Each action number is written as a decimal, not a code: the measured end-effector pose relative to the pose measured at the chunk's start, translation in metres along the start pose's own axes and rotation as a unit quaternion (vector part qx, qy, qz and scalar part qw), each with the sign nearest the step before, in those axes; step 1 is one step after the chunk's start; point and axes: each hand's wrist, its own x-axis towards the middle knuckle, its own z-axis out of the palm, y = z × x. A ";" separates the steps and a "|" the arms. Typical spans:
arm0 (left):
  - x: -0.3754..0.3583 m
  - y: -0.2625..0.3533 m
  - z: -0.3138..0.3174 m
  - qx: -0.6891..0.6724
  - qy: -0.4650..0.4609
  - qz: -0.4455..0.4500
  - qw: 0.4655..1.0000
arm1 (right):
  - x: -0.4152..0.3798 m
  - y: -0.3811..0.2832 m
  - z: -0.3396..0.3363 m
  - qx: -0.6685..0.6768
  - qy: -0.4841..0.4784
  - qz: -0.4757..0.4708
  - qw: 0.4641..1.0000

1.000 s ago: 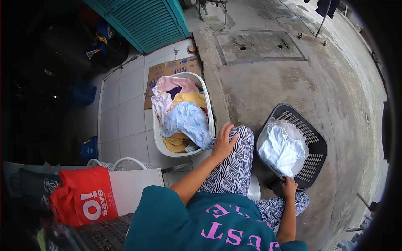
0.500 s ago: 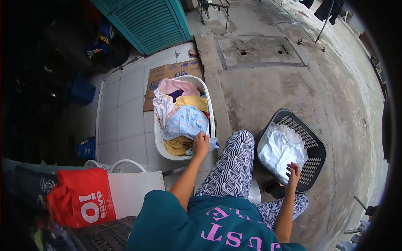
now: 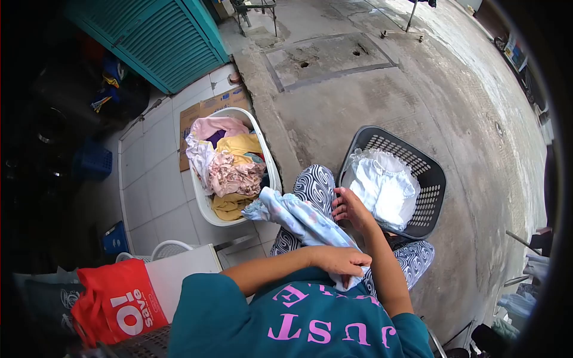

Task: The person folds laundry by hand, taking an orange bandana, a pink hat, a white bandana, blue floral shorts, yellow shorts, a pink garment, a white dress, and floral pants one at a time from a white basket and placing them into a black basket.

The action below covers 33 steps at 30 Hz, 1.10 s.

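Observation:
My left hand (image 3: pixel 343 261) is closed on one end of a light blue printed garment (image 3: pixel 307 219), close to my belly. The garment stretches across my lap, and its far end reaches the rim of the white laundry basket (image 3: pixel 273 173). Above my knee, my right hand (image 3: pixel 352 209) is open with its fingers apart, beside the garment and not gripping it. Pink, white, yellow and mustard clothes fill the white basket, with a crumpled pink floral cloth (image 3: pixel 233 174) on top. White clothing (image 3: pixel 385 188) lies in the dark grey basket (image 3: pixel 431 194) at my right.
Flattened cardboard (image 3: pixel 209 107) lies under the white basket on pale tiles. A teal louvred door (image 3: pixel 158 45) stands behind it. At my left are a red bag (image 3: pixel 119 298) and a white surface (image 3: pixel 182 268). Concrete floor (image 3: pixel 334 110) extends ahead and right.
My left hand has pulled the light blue garment out of the white basket toward my lap, uncovering the pink floral cloth. My right hand has moved left, away from the grey basket.

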 end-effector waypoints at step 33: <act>-0.054 0.198 -0.102 0.649 0.254 -0.011 0.717 | -0.123 -0.188 -0.008 -0.188 0.052 -0.405 0.893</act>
